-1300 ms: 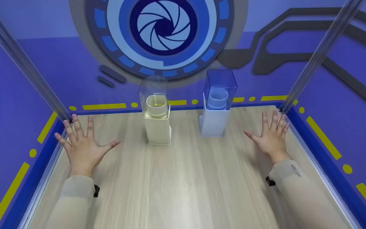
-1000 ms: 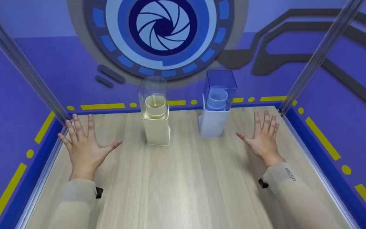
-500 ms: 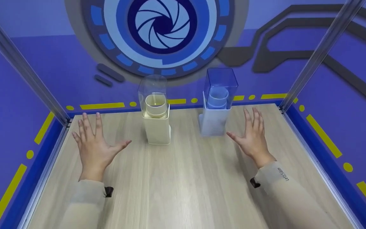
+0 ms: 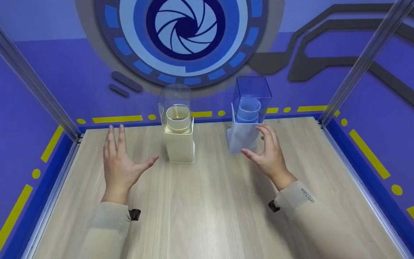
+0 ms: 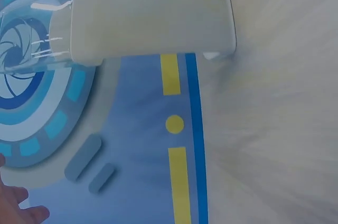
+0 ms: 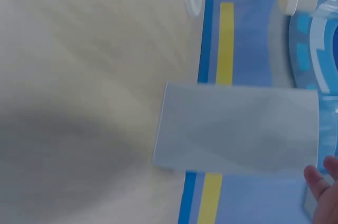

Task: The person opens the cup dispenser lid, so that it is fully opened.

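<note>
1. The left hand (image 4: 120, 167) was left of centre in the head view, its fingers straight and its thumb spread wide, holding nothing. The thumb pointed toward the cream container (image 4: 180, 148), with a gap of table between them.
2. The right hand (image 4: 270, 156) was right of centre, its fingers gently bent and a wide gap between them and the thumb. The fingertips were at the right side of the blue container (image 4: 242, 138), and the thumb overlapped its lower right; whether they touched it could not be told.
3. The cream container stood upright near the middle of the head view, with a clear cover (image 4: 174, 94) on top and a round cream cup (image 4: 178, 125) inside.
4. The blue container stood upright to its right and slightly higher in the frame, under a see-through blue cover (image 4: 253, 86), with a round blue cup (image 4: 249, 109) inside.
5. Both containers rested on the wooden table (image 4: 199, 212), well apart from each other, before a blue wall (image 4: 63, 82) with a large round emblem (image 4: 186, 28) at upper centre.
6. Light sleeves (image 4: 102, 230) reached in from the lower left and lower right, a small black piece (image 4: 134, 214) showing at each cuff.
</note>
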Demonstrator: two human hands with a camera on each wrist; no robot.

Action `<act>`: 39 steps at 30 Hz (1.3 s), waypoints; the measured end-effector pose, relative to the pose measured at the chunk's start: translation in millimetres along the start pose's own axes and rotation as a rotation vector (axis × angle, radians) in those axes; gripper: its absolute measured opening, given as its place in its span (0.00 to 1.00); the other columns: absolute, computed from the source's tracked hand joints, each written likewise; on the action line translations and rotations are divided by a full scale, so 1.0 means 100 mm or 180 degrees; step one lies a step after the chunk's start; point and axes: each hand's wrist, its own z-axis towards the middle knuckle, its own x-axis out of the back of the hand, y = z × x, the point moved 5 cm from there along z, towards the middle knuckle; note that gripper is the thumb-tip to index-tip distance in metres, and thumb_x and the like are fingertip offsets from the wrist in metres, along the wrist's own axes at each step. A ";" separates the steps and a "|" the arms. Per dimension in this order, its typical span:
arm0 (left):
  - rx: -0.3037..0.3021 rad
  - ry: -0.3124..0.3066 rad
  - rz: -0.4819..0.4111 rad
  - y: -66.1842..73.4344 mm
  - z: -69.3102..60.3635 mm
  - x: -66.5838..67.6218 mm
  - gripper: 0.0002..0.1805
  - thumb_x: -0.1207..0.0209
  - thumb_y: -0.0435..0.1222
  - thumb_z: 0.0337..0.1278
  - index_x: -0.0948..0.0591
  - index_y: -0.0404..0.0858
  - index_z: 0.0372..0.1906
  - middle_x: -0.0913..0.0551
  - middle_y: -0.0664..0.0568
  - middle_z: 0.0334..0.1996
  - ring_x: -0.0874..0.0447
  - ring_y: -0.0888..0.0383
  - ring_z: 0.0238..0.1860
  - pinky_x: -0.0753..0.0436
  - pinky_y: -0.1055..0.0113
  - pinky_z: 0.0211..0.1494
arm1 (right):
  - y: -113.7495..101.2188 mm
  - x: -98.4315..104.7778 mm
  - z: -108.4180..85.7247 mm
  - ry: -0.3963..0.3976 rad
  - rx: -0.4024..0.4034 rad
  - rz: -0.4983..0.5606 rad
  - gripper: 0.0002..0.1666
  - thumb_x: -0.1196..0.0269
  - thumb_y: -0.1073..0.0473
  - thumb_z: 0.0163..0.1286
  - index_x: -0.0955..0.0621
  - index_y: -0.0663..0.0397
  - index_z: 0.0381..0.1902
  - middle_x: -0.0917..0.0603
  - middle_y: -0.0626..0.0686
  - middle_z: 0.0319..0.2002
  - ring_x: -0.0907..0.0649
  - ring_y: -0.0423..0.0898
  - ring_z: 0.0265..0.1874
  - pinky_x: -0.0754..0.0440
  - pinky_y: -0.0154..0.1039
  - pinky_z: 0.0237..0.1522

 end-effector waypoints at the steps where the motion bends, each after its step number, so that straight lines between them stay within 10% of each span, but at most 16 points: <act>1: 0.0007 0.0003 -0.0052 0.01 0.00 -0.02 0.82 0.17 0.69 0.36 0.49 0.48 0.95 0.54 0.40 0.95 0.51 0.29 0.93 0.44 0.26 0.92 | -0.03 -0.04 0.01 -0.0022 0.0012 0.0042 0.55 0.14 0.52 0.63 0.29 0.63 0.81 0.29 0.66 0.81 0.25 0.64 0.79 0.18 0.67 0.76; 20: 0.0279 -0.0332 -0.1125 0.26 0.06 -0.47 0.84 0.10 0.61 0.38 0.54 0.52 0.96 0.57 0.51 0.96 0.56 0.40 0.95 0.41 0.30 0.93 | -0.55 -0.89 0.26 -0.0382 -0.0150 0.1175 0.39 0.23 0.58 0.76 0.26 0.58 0.78 0.22 0.62 0.74 0.18 0.64 0.72 0.12 0.62 0.73; 39: 0.0473 -0.0428 -0.1352 0.42 0.19 -0.91 0.82 0.10 0.58 0.41 0.52 0.45 0.95 0.50 0.43 0.94 0.51 0.40 0.94 0.41 0.40 0.96 | -0.70 -1.46 0.58 -0.0351 -0.0523 0.1638 0.29 0.34 0.61 0.85 0.24 0.64 0.78 0.19 0.66 0.74 0.16 0.67 0.73 0.14 0.60 0.75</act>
